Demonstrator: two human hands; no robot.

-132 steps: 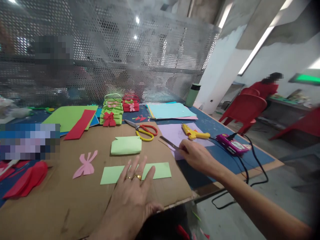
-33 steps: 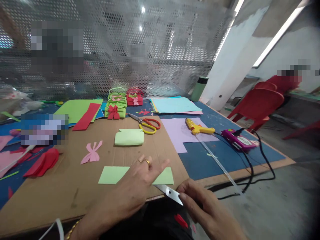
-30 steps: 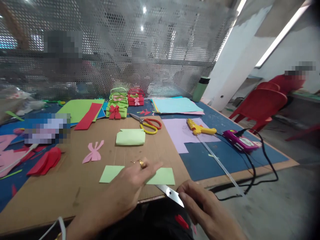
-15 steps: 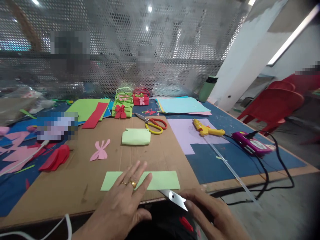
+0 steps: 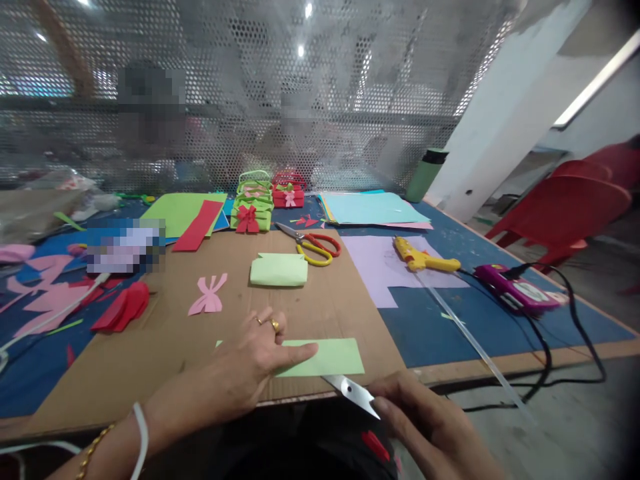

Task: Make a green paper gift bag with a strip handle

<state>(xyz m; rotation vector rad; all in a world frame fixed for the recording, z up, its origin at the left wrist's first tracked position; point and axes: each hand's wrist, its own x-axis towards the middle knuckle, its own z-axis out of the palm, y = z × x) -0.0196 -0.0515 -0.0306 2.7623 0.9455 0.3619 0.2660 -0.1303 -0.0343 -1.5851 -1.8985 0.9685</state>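
Note:
A light green strip [image 5: 340, 357] lies on the brown cardboard. My left hand [image 5: 257, 353] presses on the strip's left part, its index finger stretched along it and the other fingers curled; its thumb is hidden. Between the fingers of my right hand [image 5: 420, 413] is a flat silver blade [image 5: 353, 393] with a round hole, its tip at the strip's near edge. A folded light green piece [image 5: 279, 272] sits behind the strip. Scissors [image 5: 313, 247] with red and yellow handles lie beyond it. To the left is a pink bow-shaped cutout [image 5: 209, 295].
Small green bags [image 5: 251, 210] and a red bag [image 5: 289, 193] stand at the back. A yellow glue gun [image 5: 425, 259], its clear stick jutting forward, and a purple power box [image 5: 517, 290] with black cables lie right. Red pieces [image 5: 123, 307] lie left; a green bottle [image 5: 425, 175] stands far right.
My left hand has turned and slid a little, curling its fingers while the index finger now reaches right along the strip. The right hand keeps the blade at the near edge.

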